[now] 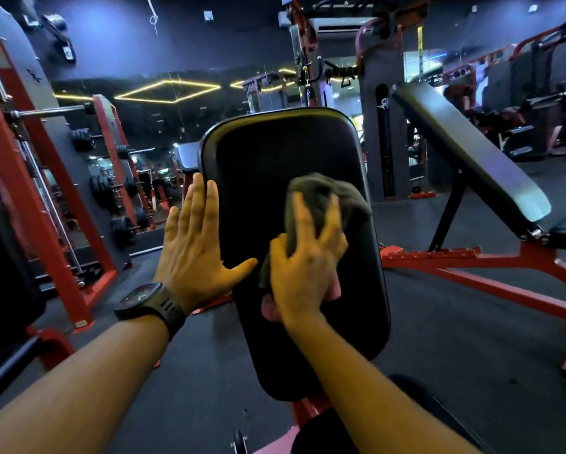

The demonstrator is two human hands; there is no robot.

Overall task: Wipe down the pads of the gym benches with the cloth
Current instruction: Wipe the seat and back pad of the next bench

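A black inclined back pad (pixel 275 152) of a gym bench stands straight ahead of me. My right hand (pixel 304 267) presses a crumpled olive-grey cloth (pixel 324 194) against the middle of the pad, fingers spread and curled over the cloth. My left hand (pixel 194 247), with a dark watch on the wrist, lies flat with straight fingers against the pad's left edge. The black seat pad (pixel 416 407) shows partly below my right forearm.
A second inclined bench with a grey-black pad (pixel 465 149) on a red frame (pixel 491 257) stands to the right. A red rack with a bar and weight plates (pixel 62 178) fills the left. Dark rubber floor (pixel 193 371) lies between them.
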